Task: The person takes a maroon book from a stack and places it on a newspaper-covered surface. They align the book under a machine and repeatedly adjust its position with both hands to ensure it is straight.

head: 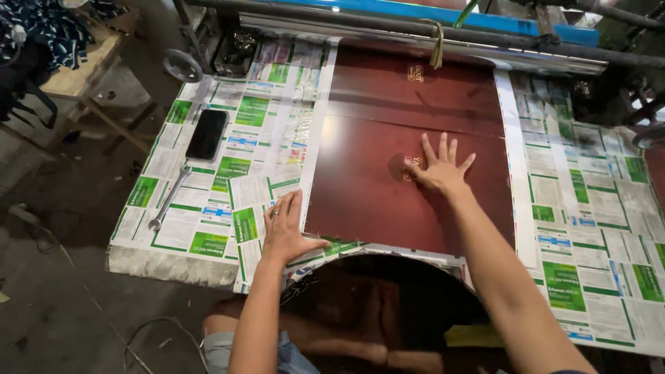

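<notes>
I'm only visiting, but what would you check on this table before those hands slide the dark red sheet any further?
1. Right hand flat on the dark red sheet, fingers spread: ok.
2. Left hand at the sheet's near left corner, on the printed paper: ok.
3. Phone clear of the sheet, off to the left: ok.
4. Wrench clear of the sheet, near the table's left edge: ok.
5. Second red sheet behind lies flat and aligned: ok.
6. Sheet's near edge beyond the table's curved cut-out: cannot tell.
</notes>
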